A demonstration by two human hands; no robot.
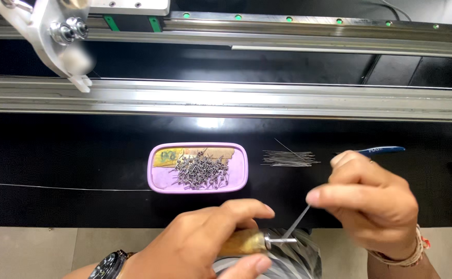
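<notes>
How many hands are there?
2. The left hand is at the bottom middle, gripping a wooden-handled tool. The right hand is at the lower right, pinching a thin metal wire that reaches the tool's tip. No other hands show.

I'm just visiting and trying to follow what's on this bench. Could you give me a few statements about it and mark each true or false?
1. The purple tray holds a pile of small metal pieces. True.
2. The left hand grips a wooden-handled tool. True.
3. The right hand is empty. False: it pinches a thin wire that runs to the tool's metal tip.
4. The loose bundle of thin wires lies inside the tray. False: it lies on the black surface to the tray's right.
5. The blue-handled tool is in the left hand. False: it lies on the surface beyond the right hand.
</notes>
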